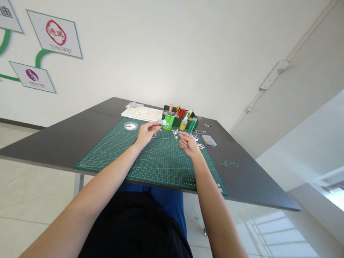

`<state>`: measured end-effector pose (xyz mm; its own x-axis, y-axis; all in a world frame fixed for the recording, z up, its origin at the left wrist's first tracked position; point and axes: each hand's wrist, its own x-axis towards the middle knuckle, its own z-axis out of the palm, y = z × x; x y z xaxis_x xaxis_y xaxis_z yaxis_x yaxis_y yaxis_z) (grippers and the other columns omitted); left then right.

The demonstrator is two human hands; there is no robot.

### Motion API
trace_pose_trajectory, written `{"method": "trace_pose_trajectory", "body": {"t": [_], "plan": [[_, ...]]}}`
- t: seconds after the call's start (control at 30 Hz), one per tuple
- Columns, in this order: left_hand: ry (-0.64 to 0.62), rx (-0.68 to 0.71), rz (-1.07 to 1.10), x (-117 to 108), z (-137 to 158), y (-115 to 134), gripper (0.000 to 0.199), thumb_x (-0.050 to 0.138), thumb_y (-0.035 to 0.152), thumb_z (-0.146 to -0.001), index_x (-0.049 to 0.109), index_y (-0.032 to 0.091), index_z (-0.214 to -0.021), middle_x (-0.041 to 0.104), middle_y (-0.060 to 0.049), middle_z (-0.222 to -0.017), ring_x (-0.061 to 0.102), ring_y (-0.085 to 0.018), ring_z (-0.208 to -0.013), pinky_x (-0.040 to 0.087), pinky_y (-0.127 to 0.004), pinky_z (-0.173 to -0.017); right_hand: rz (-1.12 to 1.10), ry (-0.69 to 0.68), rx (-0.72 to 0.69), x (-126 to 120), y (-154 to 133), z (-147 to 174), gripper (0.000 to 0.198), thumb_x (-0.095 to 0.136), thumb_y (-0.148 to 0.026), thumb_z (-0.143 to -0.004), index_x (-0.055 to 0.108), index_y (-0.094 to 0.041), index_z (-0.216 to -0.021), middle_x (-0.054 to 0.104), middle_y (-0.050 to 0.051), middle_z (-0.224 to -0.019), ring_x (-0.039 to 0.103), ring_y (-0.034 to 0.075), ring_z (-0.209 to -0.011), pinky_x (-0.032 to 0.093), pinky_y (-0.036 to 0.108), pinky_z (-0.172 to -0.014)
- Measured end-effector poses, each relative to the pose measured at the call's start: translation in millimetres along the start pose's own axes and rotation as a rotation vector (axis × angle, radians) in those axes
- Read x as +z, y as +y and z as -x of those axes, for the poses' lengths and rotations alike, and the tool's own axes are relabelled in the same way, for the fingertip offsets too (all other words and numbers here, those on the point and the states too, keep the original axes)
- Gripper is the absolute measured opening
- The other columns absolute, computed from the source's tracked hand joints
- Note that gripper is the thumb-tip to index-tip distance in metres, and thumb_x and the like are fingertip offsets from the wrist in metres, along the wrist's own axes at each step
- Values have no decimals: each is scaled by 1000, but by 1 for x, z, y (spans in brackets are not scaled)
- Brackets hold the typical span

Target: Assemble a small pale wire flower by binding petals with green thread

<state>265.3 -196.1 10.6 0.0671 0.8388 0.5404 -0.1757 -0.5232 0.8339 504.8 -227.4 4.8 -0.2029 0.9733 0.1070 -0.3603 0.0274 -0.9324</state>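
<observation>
Above the green cutting mat [109, 153], my left hand [146, 135] has thumb and fingers pinched on a small pale, translucent piece [162, 122], just in front of a bright green cup [168, 121]. My right hand [188, 143] is closed, its fingertips on a small whitish-blue piece [175, 133] with thin strands hanging below it. What exactly either piece is, I cannot make out. A thin stick-like thing [163, 138] shows between the hands over the mat. Left of my left hand sits a round clear dish [130, 126] with white and dark bits in it.
Behind the hands, a dark green box [176, 122] holds several thread spools. A yellow glue bottle [183, 123] and a green spool [192, 125] stand before it. At right are white-handled scissors [201, 146], a clear plastic case [209, 141] and loose green thread [226, 163]. White sheets [146, 113] lie behind.
</observation>
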Motion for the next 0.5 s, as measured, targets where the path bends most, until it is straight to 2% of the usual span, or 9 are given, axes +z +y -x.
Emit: {"method": "trace_pose_trajectory", "body": {"t": [0.13,0.3,0.4,0.5], "plan": [[91,34,-2,-4,-2,1,31,74,33,-76,74,12,-98,75,-6,-77,55,-10,-53,49,-25,-54,10,170,-43,-5,1,-2,20,73,-23,-78,63,-17,-95,25,-14,-42,19,5,-35,15,15,-34],[148,56,-25,-5,-3,2,29,72,30,-78,75,13,-101,75,-6,-78,55,-10,-53,48,-24,-54,74,450,-142,-10,1,-4,20,72,-25,-75,62,-17,-90,26,-14,-43,21,5,-36,15,16,-35],[158,66,-29,-6,-3,1,28,72,29,-79,75,13,-101,75,-5,-77,54,-10,-52,47,-24,-54,164,605,-209,-14,2,-6,22,72,-32,-76,61,-18,-88,27,-13,-45,23,6,-37,17,19,-36],[170,71,-26,-7,-4,1,27,71,29,-79,75,13,-101,74,-5,-78,53,-10,-52,47,-24,-54,340,770,-325,-19,3,-9,25,67,-40,-79,60,-18,-89,36,-10,-49,30,8,-40,22,21,-40]]}}
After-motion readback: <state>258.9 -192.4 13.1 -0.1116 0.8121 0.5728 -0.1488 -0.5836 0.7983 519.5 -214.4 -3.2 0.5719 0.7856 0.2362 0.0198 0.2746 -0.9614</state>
